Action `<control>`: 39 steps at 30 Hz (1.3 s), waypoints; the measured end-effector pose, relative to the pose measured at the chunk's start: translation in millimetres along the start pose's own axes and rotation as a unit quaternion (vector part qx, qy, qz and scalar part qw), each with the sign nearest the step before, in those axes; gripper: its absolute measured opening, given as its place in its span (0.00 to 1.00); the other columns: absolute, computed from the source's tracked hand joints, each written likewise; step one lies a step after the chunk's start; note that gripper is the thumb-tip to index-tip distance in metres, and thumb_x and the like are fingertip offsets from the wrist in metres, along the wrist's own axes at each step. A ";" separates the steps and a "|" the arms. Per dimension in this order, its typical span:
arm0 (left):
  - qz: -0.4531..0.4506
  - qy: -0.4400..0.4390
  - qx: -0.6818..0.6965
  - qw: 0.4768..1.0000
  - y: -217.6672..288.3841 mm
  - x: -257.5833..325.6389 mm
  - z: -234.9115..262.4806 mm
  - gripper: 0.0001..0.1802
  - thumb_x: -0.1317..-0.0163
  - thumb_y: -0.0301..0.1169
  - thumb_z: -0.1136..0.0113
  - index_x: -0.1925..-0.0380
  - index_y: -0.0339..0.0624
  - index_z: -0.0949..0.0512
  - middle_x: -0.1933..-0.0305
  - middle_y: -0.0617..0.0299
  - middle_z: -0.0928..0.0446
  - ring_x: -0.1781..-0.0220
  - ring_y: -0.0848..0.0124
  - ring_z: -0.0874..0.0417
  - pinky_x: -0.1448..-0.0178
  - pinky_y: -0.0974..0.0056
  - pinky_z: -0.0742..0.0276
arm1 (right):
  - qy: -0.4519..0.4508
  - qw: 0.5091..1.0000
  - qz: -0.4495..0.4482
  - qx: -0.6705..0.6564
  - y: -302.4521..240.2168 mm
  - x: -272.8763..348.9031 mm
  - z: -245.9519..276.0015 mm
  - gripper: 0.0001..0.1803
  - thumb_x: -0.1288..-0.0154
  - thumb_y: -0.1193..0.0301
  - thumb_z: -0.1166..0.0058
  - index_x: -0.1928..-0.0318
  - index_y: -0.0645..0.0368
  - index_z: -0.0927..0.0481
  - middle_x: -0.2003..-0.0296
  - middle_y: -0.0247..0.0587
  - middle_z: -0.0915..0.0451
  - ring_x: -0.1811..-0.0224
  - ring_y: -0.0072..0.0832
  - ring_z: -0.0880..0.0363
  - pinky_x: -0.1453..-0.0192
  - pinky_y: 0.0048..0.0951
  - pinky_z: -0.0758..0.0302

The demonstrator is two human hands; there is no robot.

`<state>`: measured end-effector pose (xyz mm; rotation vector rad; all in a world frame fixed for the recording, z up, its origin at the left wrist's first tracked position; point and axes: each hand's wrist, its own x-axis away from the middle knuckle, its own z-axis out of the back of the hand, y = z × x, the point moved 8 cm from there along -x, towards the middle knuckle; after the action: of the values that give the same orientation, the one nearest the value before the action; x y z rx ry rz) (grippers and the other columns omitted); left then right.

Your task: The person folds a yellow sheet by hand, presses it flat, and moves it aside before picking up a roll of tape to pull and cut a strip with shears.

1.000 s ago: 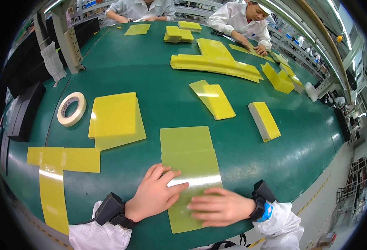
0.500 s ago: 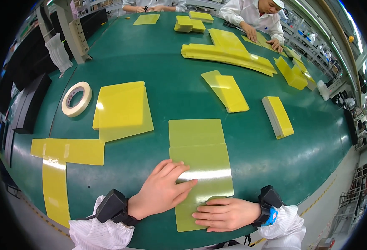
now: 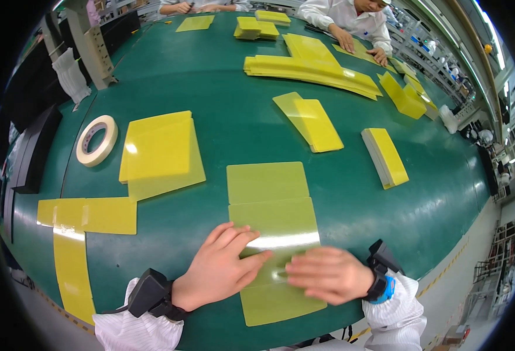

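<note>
Sheets [image 3: 278, 216] on table [image 3: 170, 234], tape [image 3: 93, 158] to their left

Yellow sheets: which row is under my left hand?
The end-to-end row directly before you: your left hand rests on it, while the other yellow sheets lie clear.

The right hand [image 3: 330, 274] has moved up since half a second ago, when it rested over the lower strip [image 3: 272, 307]. Its fingers are now mostly above the seam [image 3: 260, 287] between that strip and the sheet [image 3: 278, 216], and the hand has gone blurry. More of the strip shows as a result, including its right corner; a second ago no seam could be made out there. Across the counter [image 3: 146, 251], the right co-worker's hands [image 3: 379, 55] are farther apart than a second ago. The view has dipped, so the upper edge now cuts off more of both co-workers.
</note>
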<state>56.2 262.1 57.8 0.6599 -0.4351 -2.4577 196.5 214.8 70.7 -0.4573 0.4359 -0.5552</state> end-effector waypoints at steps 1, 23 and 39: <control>0.006 0.000 -0.005 1.000 -0.2 0.1 0.3 0.14 0.49 0.30 0.36 0.60 0.52 0.17 0.50 0.56 0.26 0.46 0.58 0.27 0.39 0.50 0.33 | 0.001 1.000 -0.006 0.004 5.2 0.0 3.9 0.19 0.41 0.70 0.45 0.49 0.58 0.22 0.43 0.41 0.26 0.41 0.37 0.28 0.40 0.39 0.29; 0.009 0.012 -0.003 1.000 -0.4 -1.5 -2.3 0.14 0.51 0.28 0.35 0.61 0.50 0.17 0.52 0.55 0.26 0.46 0.57 0.26 0.40 0.49 0.32 | 0.003 0.996 -0.087 0.019 26.1 2.5 7.3 0.17 0.44 0.74 0.46 0.51 0.56 0.21 0.44 0.40 0.24 0.38 0.38 0.30 0.36 0.40 0.32; 0.011 0.010 -0.004 1.000 -0.2 -1.6 1.1 0.13 0.50 0.29 0.36 0.62 0.51 0.16 0.52 0.57 0.26 0.47 0.60 0.26 0.40 0.52 0.31 | -0.076 0.990 0.069 -0.095 -22.9 2.8 -34.4 0.22 0.39 0.67 0.44 0.48 0.67 0.25 0.43 0.49 0.27 0.41 0.36 0.28 0.40 0.33 0.27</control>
<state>56.7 263.4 59.2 0.6727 -0.4228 -2.4281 172.1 185.8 54.0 -0.6426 0.3725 -0.3432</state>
